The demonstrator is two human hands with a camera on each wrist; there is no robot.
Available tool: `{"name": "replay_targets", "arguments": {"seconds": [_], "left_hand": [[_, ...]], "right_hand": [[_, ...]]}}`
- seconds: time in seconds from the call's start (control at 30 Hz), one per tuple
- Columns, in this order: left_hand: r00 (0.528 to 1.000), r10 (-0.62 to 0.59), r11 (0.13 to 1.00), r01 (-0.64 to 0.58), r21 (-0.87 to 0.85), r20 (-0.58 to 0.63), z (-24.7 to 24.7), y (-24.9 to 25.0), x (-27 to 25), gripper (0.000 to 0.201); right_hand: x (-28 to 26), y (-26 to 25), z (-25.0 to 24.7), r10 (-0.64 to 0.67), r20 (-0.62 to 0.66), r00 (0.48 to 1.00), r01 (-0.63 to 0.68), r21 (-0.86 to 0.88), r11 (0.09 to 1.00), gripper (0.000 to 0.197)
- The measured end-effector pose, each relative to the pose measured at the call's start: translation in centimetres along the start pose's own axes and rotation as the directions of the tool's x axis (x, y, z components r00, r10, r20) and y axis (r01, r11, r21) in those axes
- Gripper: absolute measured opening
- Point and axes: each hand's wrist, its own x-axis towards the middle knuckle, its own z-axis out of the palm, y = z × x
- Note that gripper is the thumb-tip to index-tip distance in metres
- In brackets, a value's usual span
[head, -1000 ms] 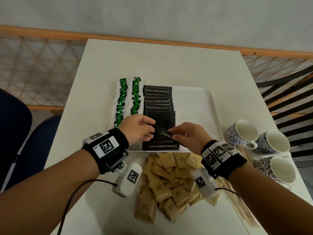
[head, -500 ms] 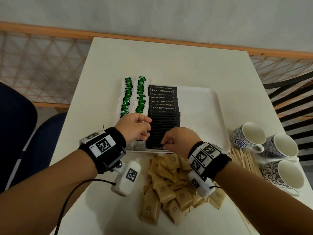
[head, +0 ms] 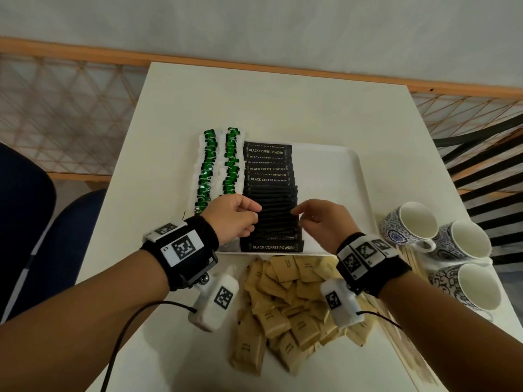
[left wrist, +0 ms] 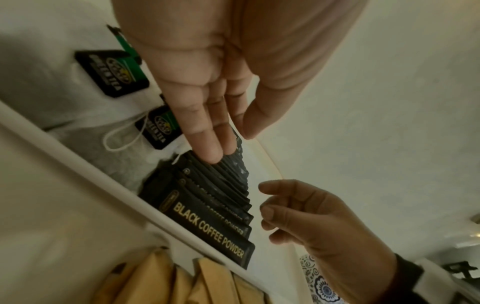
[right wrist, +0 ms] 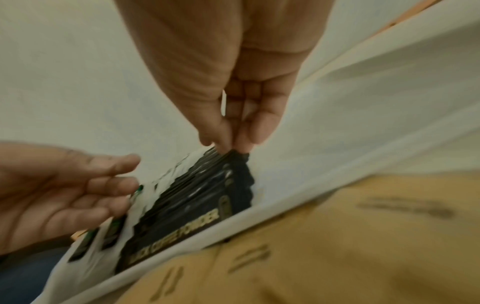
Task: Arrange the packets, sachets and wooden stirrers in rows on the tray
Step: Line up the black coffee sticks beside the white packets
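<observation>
The black coffee packets (head: 271,199) are lying in an overlapping row on the white tray (head: 334,176), right between my two hands. My left hand (head: 232,216) is resting straight fingers (left wrist: 207,142) on the row's left edge, gripping nothing. My right hand (head: 319,222), which half a second ago was curled low over the nearest packets, is now lifting back to the row's right edge, fingertips (right wrist: 223,142) bunched against the packet ends; whether they pinch one I cannot tell. Left of my left fingers the green tea bags (head: 219,165) are lying in two rows. Below my wrists the brown sachets (head: 283,312) are still heaped off the tray, wooden stirrers (head: 410,261) and cups (head: 407,224) to my right
</observation>
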Motion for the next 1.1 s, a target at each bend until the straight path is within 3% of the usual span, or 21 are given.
{"name": "replay_targets", "arguments": {"seconds": [0.07,0.17,0.33,0.43,0.53,0.7,0.8,0.9,1.0,1.1], "left_hand": [[1.000,0.029,0.997,-0.029,0.066,0.011,0.3,0.2,0.1,0.022],[0.997,0.066,0.981,-0.073,0.183,0.043,1.1,0.8,0.0,0.032],[0.993,0.075,0.959,-0.098,0.268,0.093,2.4,1.4,0.2,0.037],[0.987,0.091,0.933,-0.132,0.335,0.135,2.9,1.3,0.6,0.039],[0.970,0.084,0.851,-0.189,0.489,0.229,3.3,1.5,0.8,0.046],[0.936,0.010,0.703,-0.258,0.663,0.353,3.9,1.9,0.5,0.054],[0.937,0.020,0.685,-0.267,0.678,0.350,4.0,1.2,0.3,0.057],[0.941,0.110,0.637,-0.315,0.704,0.321,4.0,0.3,0.2,0.056],[0.932,0.250,0.526,-0.358,0.772,0.262,3.5,-0.1,0.3,0.045],[0.933,0.257,0.487,-0.352,0.800,0.254,3.1,-0.1,0.5,0.033]], "right_hand": [[0.0,1.2,-0.2,0.107,-0.036,0.994,-0.106,0.031,0.994,0.029],[-0.4,2.1,0.3,0.187,0.017,0.982,-0.188,0.106,0.977,0.035],[-0.8,1.7,0.9,0.167,0.112,0.980,-0.180,0.116,0.977,0.042],[-0.5,1.9,0.6,0.163,0.046,0.986,-0.168,0.123,0.978,0.043],[-0.2,1.8,0.4,0.168,-0.013,0.986,-0.163,0.162,0.973,0.045],[-0.2,1.4,0.9,0.166,0.048,0.985,-0.172,0.208,0.963,0.050],[-0.1,1.5,0.8,0.194,0.046,0.980,-0.200,0.226,0.954,0.052],[-0.1,1.5,0.7,0.203,0.075,0.976,-0.215,0.225,0.950,0.051],[-0.1,1.7,0.8,0.202,0.072,0.977,-0.214,0.222,0.951,0.050],[0.0,1.8,0.8,0.211,0.056,0.976,-0.218,0.225,0.950,0.050]]}}
